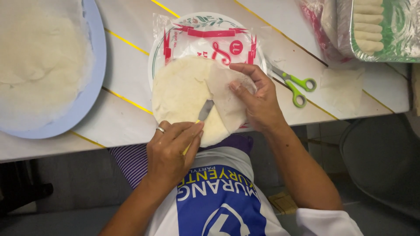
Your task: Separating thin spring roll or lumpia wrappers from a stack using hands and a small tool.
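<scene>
At bench edge, both hands work a stack of round wrappers point(183, 94) lying on a plastic bag point(210, 41) over a plate point(154, 61).

Left hand point(168, 153), ring on one finger, is clenched around a knife point(204, 112); blade points up and away from the body, its long axis slanting slightly right, tip slid under the top sheet. Right hand point(258, 100) pinches the lifted flap of thin wrapper sheet point(227, 98), folded back toward the right. Stack lies directly ahead of both hands, touching each; left hand nearer the body, right hand on the stack's right rim. Green-handled scissors point(297, 85) lie just beside the right hand. Blue tray point(89, 87) of pale sheets sits far left; foil tray point(393, 48) with rolled pieces point(368, 24) upper right.
</scene>
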